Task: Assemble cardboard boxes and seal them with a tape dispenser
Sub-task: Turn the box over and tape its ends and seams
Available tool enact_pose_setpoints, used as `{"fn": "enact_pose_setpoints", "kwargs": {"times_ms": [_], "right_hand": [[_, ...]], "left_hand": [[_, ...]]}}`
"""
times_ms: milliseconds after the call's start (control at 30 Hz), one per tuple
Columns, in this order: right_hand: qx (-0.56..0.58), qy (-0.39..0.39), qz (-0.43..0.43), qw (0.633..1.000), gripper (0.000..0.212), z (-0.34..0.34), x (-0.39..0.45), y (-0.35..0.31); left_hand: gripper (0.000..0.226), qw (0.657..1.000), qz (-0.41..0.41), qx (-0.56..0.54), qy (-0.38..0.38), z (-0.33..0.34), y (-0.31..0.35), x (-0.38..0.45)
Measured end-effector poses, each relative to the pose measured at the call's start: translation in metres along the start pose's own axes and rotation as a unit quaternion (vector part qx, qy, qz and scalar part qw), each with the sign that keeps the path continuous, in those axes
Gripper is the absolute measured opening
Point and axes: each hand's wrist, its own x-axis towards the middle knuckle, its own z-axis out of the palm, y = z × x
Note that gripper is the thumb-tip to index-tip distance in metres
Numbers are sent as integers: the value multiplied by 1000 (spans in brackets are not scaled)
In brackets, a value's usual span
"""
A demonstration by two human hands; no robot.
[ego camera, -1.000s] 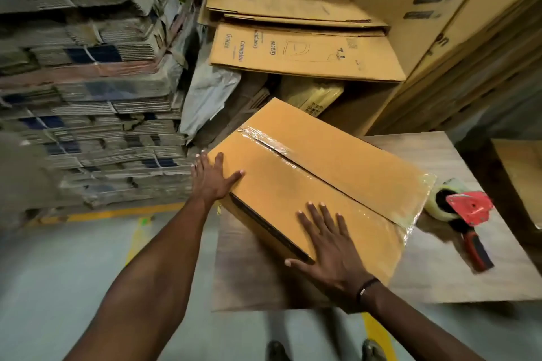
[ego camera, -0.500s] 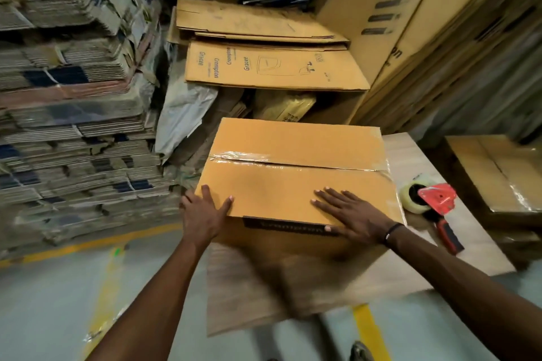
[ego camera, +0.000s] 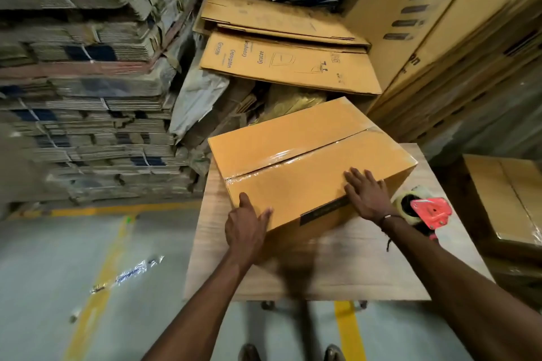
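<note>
A closed brown cardboard box [ego camera: 302, 161] lies on the wooden table [ego camera: 337, 267], its top seam covered with clear tape. My left hand [ego camera: 246, 226] presses against the box's near left corner, fingers spread over the edge. My right hand [ego camera: 366, 193] lies flat on the top near the right front edge, fingers straight. A tape dispenser [ego camera: 425, 211] with a red guard and a tape roll sits on the table just right of my right wrist, untouched.
Flat folded cartons [ego camera: 287, 64] lie stacked behind the table. Tall bundles of flattened cardboard [ego camera: 82, 82] fill the left side and lean at the right [ego camera: 454, 47]. Another taped box [ego camera: 507, 196] stands at the right. A scrap of clear tape [ego camera: 129, 272] lies on the floor.
The box has turned on the table, its right end swinging away from me. Both hands stayed on it, my left hand shifting to the near corner.
</note>
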Motion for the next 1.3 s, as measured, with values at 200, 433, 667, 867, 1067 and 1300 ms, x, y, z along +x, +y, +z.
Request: {"fn": "enact_pose_setpoints", "kwargs": {"times_ms": [200,433,667,867,1067,1300], "right_hand": [[88,51,141,985,100,40,-13,-47],[57,49,126,989,109,54,-24,-55],[27,53,120,991,107,57,-27,-54],[-1,65,87,994,105,55,-34,-37],[-31,44,46,998,102,35,-34,-2],[-27,66,56,996,84,7,-21,37]], "left_hand": [[62,999,-6,-29,-15,26,47,-55],[70,990,39,135,26,26,42,-44],[74,980,136,134,55,-15,17,73],[84,968,173,156,-93,-31,-10,136],[91,960,226,145,-80,-33,-31,130],[86,984,162,-11,-71,7,-37,61]]}}
